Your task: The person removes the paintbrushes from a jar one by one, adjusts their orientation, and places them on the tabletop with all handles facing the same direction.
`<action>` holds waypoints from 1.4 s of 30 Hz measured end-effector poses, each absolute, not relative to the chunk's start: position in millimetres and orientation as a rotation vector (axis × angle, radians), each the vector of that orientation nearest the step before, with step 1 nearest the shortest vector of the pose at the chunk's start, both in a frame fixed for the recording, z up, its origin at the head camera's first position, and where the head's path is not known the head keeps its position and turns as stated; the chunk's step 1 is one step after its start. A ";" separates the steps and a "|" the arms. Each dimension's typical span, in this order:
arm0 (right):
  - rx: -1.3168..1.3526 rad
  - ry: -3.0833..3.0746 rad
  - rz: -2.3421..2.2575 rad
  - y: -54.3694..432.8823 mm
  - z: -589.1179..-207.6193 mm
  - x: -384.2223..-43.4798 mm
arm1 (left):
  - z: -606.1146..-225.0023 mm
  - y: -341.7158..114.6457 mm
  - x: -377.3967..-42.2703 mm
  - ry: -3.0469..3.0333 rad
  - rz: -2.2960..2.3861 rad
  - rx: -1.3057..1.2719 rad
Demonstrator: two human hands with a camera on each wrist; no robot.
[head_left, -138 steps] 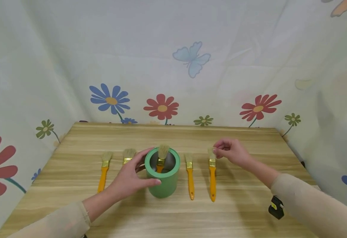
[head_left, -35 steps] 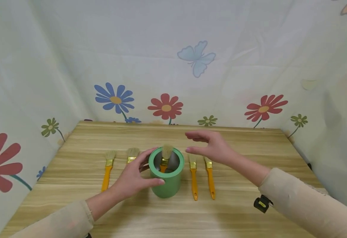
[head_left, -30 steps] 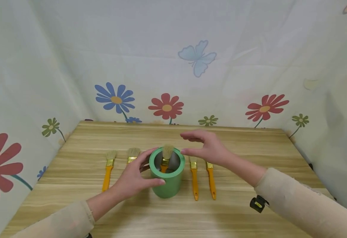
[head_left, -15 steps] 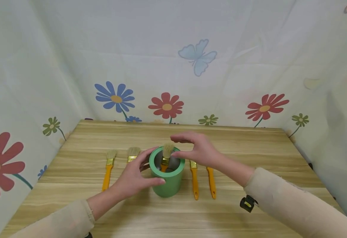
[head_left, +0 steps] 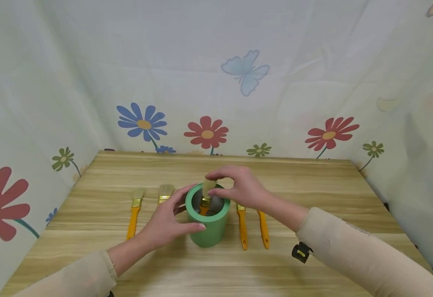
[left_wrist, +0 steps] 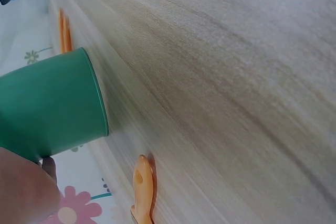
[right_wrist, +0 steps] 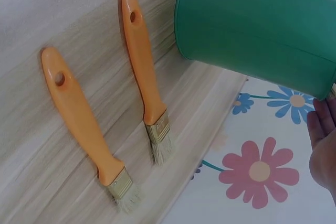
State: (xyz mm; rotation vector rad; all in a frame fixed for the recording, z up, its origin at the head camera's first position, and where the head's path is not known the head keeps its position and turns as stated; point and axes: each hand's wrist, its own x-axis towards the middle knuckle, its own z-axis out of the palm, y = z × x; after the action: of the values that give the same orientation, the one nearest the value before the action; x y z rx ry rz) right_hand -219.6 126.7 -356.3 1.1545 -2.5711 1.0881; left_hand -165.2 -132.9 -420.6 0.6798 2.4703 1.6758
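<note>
A green can (head_left: 209, 235) stands upright on the table, and my left hand (head_left: 166, 220) holds it round its left side, thumb in front. Inside leans a paintbrush (head_left: 208, 187), handle down, its pale bristles sticking up past the rim. My right hand (head_left: 244, 189) reaches over the can's right edge and pinches those bristles between thumb and fingers. In the right wrist view the can (right_wrist: 252, 30) hides most of that brush, and part of the right hand (right_wrist: 324, 150) shows at the edge.
Two orange-handled paintbrushes (head_left: 243, 231) (right_wrist: 81, 114) lie side by side right of the can. To the left lie a narrow brush (head_left: 133, 218) and a wider brush (head_left: 165, 193), partly behind the left hand. A flower-printed cloth (head_left: 283, 82) hangs behind the wooden table (head_left: 216, 272).
My right hand has left the far-right brush, which now lies closer to its neighbour, and moved left to the brush in the can, closing on its bristles. The left hand stays on the can.
</note>
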 end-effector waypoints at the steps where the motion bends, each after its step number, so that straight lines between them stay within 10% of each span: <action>1: 1.161 -2.564 1.075 126.3 -356.6 -219.5 | -420.6 -132.9 -165.2 2.469 1.677 0.681; 42: 0.925 -2.378 1.440 170.4 -271.5 -208.8 | -425.4 -132.4 -168.7 2.462 1.709 0.683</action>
State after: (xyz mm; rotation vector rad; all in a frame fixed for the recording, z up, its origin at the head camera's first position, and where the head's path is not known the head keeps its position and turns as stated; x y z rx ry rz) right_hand -208.8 170.4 -271.5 0.9248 -2.3783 1.4397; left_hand -168.7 -132.4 -425.4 0.6835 2.4619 1.7086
